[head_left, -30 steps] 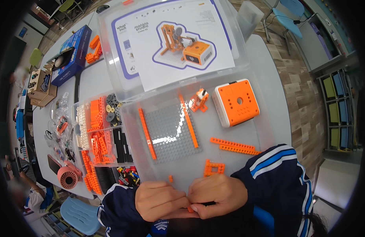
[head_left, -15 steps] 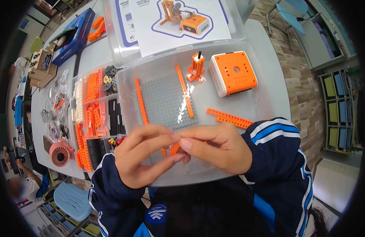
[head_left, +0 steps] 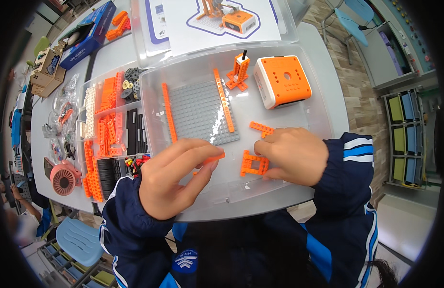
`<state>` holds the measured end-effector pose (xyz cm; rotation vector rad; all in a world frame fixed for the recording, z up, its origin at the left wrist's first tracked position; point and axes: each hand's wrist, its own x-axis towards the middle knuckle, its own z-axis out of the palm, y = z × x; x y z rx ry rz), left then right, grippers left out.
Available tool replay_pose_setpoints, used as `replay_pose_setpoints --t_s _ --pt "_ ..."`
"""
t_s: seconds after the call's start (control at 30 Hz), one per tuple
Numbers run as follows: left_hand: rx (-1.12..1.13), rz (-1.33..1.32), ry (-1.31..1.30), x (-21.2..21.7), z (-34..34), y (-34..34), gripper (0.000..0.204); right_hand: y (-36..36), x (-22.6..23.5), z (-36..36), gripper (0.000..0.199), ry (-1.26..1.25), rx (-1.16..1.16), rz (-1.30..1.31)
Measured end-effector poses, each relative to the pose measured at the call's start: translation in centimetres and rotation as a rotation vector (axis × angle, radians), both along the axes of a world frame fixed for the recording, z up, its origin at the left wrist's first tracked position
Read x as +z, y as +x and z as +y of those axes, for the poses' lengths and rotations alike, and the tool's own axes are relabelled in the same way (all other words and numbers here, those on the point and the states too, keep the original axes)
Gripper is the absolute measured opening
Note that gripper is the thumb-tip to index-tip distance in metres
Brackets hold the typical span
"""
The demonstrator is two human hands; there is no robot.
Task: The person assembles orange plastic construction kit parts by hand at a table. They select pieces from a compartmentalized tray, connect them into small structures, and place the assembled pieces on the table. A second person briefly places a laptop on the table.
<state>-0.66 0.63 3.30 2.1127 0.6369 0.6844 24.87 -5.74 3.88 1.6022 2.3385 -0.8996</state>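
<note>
While the organizer (head_left: 80,113) holds bricks (head_left: 106,94), the tray (head_left: 230,168) holds orange beams (head_left: 261,128).

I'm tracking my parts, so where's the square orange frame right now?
In the head view, just right of centre, the orange frame lies in the clear bin, just left of the right hand, down and right of the gray baseplate.

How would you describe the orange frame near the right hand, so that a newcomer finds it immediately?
Find the clear plastic tray before the person. Inside it, nearer the person than the gray studded plate and just left of the right hand, lies the orange frame. Unlike the straight orange beams on that plate, it surrounds a square opening.
</note>
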Motion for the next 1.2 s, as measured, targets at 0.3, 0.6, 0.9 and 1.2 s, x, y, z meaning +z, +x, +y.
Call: replay_pose_setpoints --t_s 0.3,0.6,0.9,1.2 --pt "0.001 -0.006 0.035 -0.2 0.0 -0.2 0.025 0.4 -0.9 0.3 0.033 0.012 -0.081 0.227" --pt "0.223 -0.329 -0.495 -0.6 0.0 -0.8 0.032 1.7 1.8 -0.1 0.035 -0.432 -0.746 1.313" --pt "-0.185 0.119 0.119 -0.7 0.9 -0.5 0.025 2.6 0.8 0.0 0.055 -0.550 -0.673 1.683" --pt "-0.270 0.481 0.375 -2.4 -0.1 -0.6 0.022 0.9 1.1 -0.5 0.039 -0.211 -0.892 1.568"
